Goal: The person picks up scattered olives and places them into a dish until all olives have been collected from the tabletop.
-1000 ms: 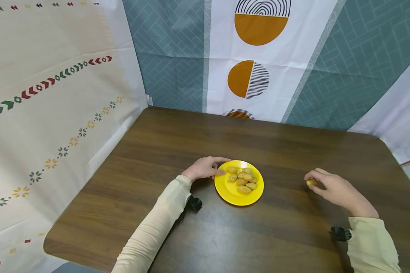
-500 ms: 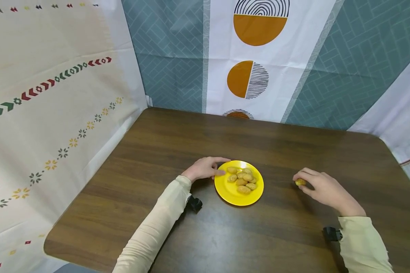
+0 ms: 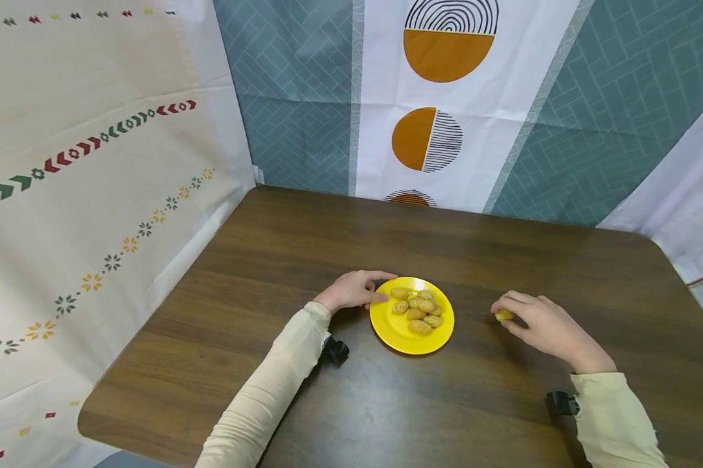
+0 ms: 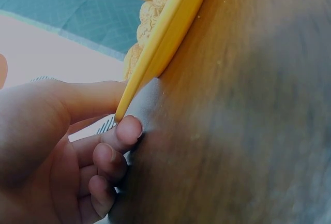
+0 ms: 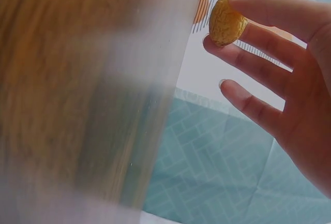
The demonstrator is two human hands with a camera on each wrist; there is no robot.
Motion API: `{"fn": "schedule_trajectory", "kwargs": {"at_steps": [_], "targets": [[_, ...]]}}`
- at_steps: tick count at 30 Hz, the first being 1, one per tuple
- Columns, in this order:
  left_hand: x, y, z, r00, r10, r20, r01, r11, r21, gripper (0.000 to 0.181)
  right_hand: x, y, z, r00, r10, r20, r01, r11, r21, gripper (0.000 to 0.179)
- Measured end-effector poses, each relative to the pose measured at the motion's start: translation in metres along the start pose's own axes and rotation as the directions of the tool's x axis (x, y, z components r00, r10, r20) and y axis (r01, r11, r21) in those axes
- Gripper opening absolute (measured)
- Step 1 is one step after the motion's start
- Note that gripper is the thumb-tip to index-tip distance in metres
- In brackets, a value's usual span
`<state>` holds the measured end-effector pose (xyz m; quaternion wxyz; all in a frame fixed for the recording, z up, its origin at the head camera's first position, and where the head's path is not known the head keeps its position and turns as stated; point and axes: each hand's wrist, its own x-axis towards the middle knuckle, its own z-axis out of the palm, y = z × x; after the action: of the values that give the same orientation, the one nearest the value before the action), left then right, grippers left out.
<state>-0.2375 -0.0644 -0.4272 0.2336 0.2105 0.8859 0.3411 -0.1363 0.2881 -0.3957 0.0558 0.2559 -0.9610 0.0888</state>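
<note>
A yellow plate (image 3: 407,344) lies near the middle of the table, bearing several small wrinkled yellow-brown ovals (image 3: 420,327) that look like nuts or dried fruit. My left hand (image 3: 351,290) grips its left rim; in the left wrist view the thumb lies over the plate's edge (image 4: 135,88) and fingertips sit below it. To the right of the plate, my right hand (image 3: 547,328) pinches one similar wrinkled oval (image 5: 226,22) between thumb and fingers, apart from the plate. The right wrist view shows the other fingers spread beneath it.
The brown wooden table (image 3: 328,234) has rounded corners. Patterned cloths, a cream one (image 3: 123,162) at left and a teal and white one (image 3: 299,97) behind, hang around it. Each forearm wears a black wrist camera (image 3: 335,351).
My right hand has moved left toward the plate with the wrinkled oval, shifting less in the last half second. The left hand keeps its place on the plate's rim.
</note>
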Motion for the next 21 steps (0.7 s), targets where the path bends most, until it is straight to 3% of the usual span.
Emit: {"fn": "schedule_trajectory", "kwargs": {"at_steps": [8,21], "targets": [[0.001,-0.001,0.001,1.0,-0.008,0.0,0.008,1.0,0.022,0.052,0.014,-0.013,0.002,0.999,-0.028,0.025,0.027,1.0,0.007,0.028],[0.002,-0.001,0.0,1.0,-0.01,0.003,0.01,1.0,0.004,0.052,0.061,-0.045,-0.003,0.992,-0.12,0.036,0.12,0.993,0.01,0.031]]}}
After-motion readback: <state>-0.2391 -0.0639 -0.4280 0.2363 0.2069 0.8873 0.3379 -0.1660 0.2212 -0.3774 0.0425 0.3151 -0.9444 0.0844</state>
